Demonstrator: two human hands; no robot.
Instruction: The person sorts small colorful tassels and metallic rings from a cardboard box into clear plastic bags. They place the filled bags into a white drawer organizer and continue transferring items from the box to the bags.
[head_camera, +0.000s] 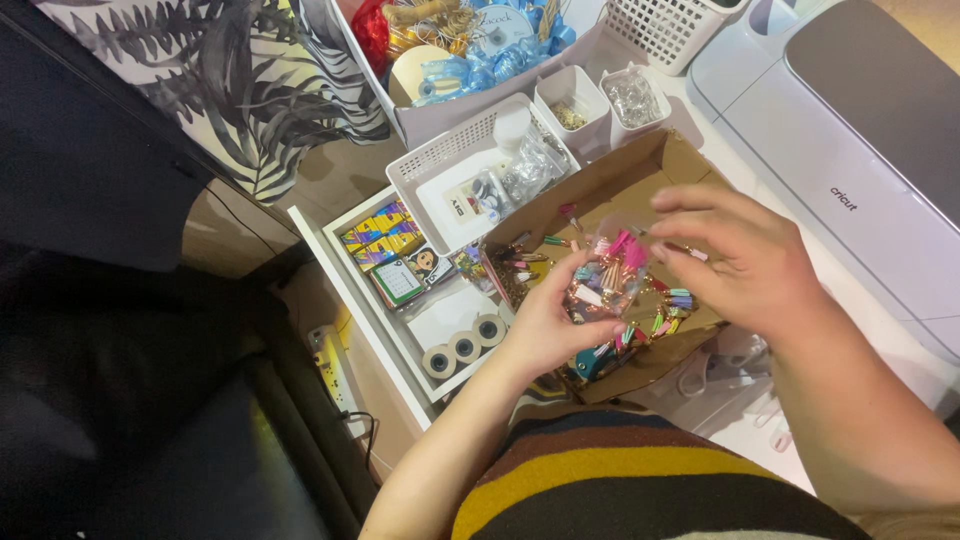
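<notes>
My left hand (550, 325) grips the lower edge of a small clear plastic bag of colourful tassel charms (603, 283). My right hand (745, 262) pinches the same bag at its top, fingers curled over it. Both hands hover above a brown cardboard box (620, 175) that holds several loose tassels in pink, teal, yellow and gold. The bag hides part of the box floor.
An open white drawer (345, 285) at the left holds card packs and three tape rolls (463, 346). White baskets (440, 160), small clear tubs (633, 97), a ribbon-filled bin (460, 40), a white cutting machine (860, 130) and a power strip (330, 365) surround the box.
</notes>
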